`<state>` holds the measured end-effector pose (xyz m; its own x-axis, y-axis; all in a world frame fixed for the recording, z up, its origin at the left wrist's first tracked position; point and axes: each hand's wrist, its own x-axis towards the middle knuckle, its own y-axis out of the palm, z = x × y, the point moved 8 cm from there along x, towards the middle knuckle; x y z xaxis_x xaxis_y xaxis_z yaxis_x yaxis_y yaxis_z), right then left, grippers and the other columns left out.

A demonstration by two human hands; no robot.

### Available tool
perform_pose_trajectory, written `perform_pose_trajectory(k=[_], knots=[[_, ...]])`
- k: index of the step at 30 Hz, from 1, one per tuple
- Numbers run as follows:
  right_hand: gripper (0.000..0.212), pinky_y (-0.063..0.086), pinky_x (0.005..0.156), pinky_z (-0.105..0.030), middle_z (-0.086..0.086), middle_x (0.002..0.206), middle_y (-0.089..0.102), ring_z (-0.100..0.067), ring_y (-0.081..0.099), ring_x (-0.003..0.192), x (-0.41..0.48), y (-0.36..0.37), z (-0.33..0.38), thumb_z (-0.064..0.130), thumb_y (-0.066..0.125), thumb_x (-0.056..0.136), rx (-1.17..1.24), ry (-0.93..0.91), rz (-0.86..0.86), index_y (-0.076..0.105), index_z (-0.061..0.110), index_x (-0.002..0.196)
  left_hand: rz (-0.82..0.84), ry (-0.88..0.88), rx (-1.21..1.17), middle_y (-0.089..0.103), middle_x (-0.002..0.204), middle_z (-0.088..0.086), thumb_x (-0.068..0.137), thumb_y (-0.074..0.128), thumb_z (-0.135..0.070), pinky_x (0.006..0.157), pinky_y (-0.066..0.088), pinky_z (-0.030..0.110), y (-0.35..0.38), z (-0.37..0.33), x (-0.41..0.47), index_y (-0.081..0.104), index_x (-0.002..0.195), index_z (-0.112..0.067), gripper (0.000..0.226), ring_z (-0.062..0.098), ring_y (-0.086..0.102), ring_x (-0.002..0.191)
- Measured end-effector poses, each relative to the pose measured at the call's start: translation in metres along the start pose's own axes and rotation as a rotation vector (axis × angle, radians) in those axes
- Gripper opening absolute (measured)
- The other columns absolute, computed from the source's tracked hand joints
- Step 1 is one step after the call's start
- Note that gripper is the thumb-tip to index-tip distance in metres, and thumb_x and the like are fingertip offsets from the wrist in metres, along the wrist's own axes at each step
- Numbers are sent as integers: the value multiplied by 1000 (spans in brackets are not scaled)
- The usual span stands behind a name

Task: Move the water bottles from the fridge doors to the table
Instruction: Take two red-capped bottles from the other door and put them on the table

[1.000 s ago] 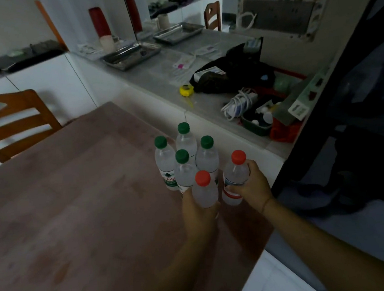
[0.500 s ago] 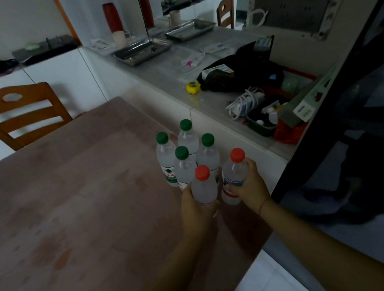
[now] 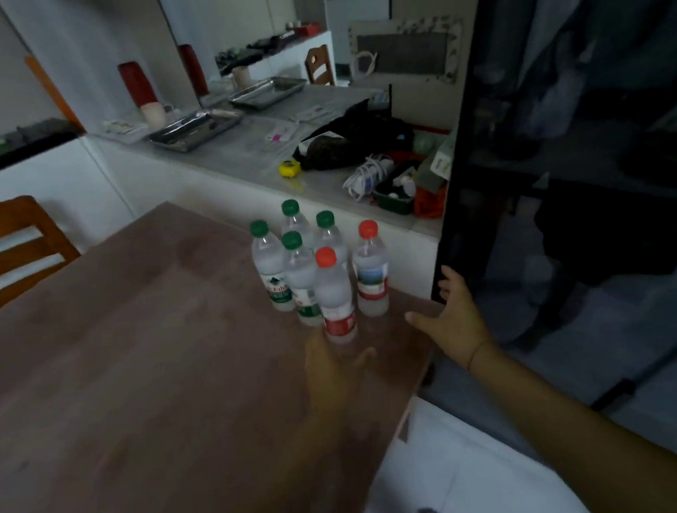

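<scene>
Six water bottles are seen standing on the table, with both hands spread and empty.

In the head view, the water bottles [image 3: 321,270] are grouped upright near the far right corner of the brown table [image 3: 133,379], touching or just beside one another; four are capped in green and two in red. The left hand [image 3: 335,370] is blurred, held with fingers apart just in front of the nearest red-capped bottle [image 3: 334,298], and contact with it cannot be told. The right hand [image 3: 457,323] is opened wide beside the table's edge, its fingertips against the dark fridge door [image 3: 570,192]. A cluttered white counter [image 3: 261,160] is seen behind the bottles, and a wooden chair [image 3: 5,251] at the left.
</scene>
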<state>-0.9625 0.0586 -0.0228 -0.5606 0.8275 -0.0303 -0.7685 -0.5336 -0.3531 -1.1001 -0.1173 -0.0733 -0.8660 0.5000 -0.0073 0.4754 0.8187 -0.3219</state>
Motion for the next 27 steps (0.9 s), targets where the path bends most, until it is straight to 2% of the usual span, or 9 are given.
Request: perform_pose_trajectory(k=[1,3,5,7,10,15,24,27], knots=[[95,35,106,-31,-12,147,34,-18,38,130,-17,-5,0,10,79,72,6,1,-19,21,12,147,39,42,-8,70,112,2,68,84,-24,90,55,46,0,-4,-12,62,116,-16,54,18,67,105],[91,34,100,-25,-11,144,37,-14,40,124,-52,-15,1,8,79,72,12,0,-53,25,11,146,108,91,28,66,120,0,72,83,-29,98,50,46,-3,-21,-40,60,123,-17,57,18,63,113],[93,34,105,-28,-12,146,35,-19,39,129,-87,-23,0,13,80,72,5,17,-70,25,13,146,145,113,115,55,129,-8,72,81,-34,107,40,38,-10,-37,-66,52,133,-17,70,13,51,122],[93,33,111,-35,-12,147,34,-22,37,134,-121,-32,0,16,80,72,0,28,-87,24,13,147,163,122,170,51,136,-3,73,81,-33,110,37,39,-17,-47,-91,46,139,-15,77,15,47,127],[90,33,112,-37,-12,149,34,-22,35,136,-167,-53,6,17,79,74,-11,36,-123,25,13,146,224,127,198,46,146,4,74,79,-36,111,37,45,-18,-63,-127,40,143,-18,81,22,43,134],[86,34,112,-35,-5,150,33,-18,34,137,-231,-95,15,19,77,76,-46,18,-187,26,17,146,284,146,191,40,150,1,77,77,-35,112,35,39,-10,-83,-186,34,146,-23,83,21,37,138],[81,35,112,-38,1,149,33,-16,32,137,-337,-150,1,23,75,78,-55,-26,-220,28,24,145,242,184,209,40,149,1,77,75,-40,110,39,44,0,-96,-314,33,146,-23,82,20,40,136],[77,36,111,-38,0,148,34,-16,34,137,-376,-166,-6,22,73,81,-31,-16,-235,29,23,144,217,169,220,37,152,0,78,75,-40,112,36,41,-2,-99,-364,33,146,-22,82,20,36,139]])
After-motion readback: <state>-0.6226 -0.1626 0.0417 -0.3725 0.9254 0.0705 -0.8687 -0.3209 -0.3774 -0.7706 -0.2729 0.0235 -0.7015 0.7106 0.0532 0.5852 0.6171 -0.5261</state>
